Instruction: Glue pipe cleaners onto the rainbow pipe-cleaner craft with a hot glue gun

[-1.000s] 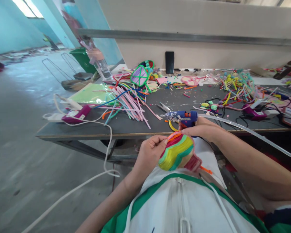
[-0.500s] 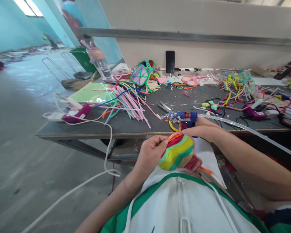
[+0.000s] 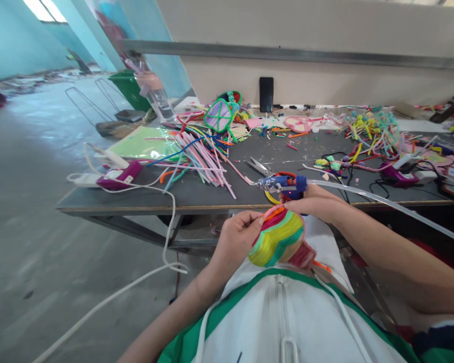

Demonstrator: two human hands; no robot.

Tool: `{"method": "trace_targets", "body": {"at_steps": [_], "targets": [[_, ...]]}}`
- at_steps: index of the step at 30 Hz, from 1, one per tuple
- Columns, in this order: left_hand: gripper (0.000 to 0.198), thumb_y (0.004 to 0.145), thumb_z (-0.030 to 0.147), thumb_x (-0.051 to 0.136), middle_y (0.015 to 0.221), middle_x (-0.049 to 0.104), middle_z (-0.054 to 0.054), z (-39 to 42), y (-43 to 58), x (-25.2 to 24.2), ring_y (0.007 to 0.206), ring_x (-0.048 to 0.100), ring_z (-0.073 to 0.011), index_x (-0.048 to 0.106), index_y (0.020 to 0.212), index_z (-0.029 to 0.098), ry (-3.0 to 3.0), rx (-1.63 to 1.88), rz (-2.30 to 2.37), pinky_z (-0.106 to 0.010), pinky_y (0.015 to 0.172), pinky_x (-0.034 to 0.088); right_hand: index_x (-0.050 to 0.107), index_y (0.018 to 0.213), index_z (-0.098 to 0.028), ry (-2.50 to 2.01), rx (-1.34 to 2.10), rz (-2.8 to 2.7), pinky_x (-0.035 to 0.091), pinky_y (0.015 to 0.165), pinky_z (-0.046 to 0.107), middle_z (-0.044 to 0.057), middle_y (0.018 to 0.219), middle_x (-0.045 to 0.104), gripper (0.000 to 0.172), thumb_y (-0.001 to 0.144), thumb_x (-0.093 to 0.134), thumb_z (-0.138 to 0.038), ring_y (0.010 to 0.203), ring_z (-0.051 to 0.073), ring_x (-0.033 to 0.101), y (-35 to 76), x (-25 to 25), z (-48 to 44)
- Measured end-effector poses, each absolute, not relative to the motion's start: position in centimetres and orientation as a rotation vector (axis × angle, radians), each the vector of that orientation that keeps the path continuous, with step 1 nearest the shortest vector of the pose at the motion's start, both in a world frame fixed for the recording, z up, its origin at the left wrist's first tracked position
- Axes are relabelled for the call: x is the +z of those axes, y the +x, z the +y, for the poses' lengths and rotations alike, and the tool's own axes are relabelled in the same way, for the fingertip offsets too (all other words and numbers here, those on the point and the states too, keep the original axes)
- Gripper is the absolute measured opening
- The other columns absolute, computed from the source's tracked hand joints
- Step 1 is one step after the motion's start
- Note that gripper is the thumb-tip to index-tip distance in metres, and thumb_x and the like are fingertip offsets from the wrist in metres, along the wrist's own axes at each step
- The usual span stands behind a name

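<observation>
A striped piece of craft work (image 3: 279,237), rounded and made of coloured fuzzy stems, is held over my lap. My left hand (image 3: 239,234) pinches its upper left edge between thumb and fingers. A blue glue gun (image 3: 283,184) is gripped in my right hand (image 3: 314,201), with its nozzle to the left and a long clear glue stick (image 3: 382,202) out of its back. My right thumb also touches the top edge of the piece. An orange stem end (image 3: 323,266) sticks out at its lower right. Scissors (image 3: 260,165) lie behind the glue gun, their handles partly hidden.
Pipe cleaners (image 3: 202,159) lie in a pile at the left of the table (image 3: 109,201), beside a purple power socket (image 3: 121,176) with a white cable. A black phone (image 3: 266,95) leans on the back wall. A bottle (image 3: 159,98) stands at the back left; more craft stems (image 3: 371,128) lie right.
Both hands, the glue gun and the striped piece stay almost in the same place. Only a very slight shift of the view shows.
</observation>
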State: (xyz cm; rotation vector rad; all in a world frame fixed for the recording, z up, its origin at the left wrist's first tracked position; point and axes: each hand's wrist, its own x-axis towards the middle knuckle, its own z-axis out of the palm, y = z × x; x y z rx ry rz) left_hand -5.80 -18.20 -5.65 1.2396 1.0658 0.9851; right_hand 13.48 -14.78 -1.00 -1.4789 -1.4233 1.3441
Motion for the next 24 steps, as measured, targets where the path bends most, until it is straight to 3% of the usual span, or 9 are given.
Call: {"method": "trace_targets", "body": {"at_steps": [19,24], "targets": [[0.023,0.075,0.035,0.066,0.075,0.072,-0.005,-18.0,-5.8,-6.3,0.064,0.061,-0.0151,0.073,0.083,0.014,1.242,0.970,1.089,-0.023,0.059,0.047,0.070,0.074,-0.021,-1.586,1.264,-1.491,0.050,0.066,0.032,0.000,0.066,0.068,0.022,0.054,0.069,-0.013,0.071,0.021,0.063,13.8,-2.4,-14.3],[0.025,0.075,0.036,0.067,0.076,0.071,-0.006,-18.0,-5.9,-6.3,0.064,0.061,-0.0152,0.072,0.082,0.013,1.211,0.961,1.094,-0.023,0.059,0.047,0.069,0.080,-0.019,-1.517,1.229,-1.489,0.047,0.059,0.027,0.000,0.068,0.067,0.021,0.061,0.073,-0.028,0.064,0.016,0.060,14.6,-1.3,-14.8]]}}
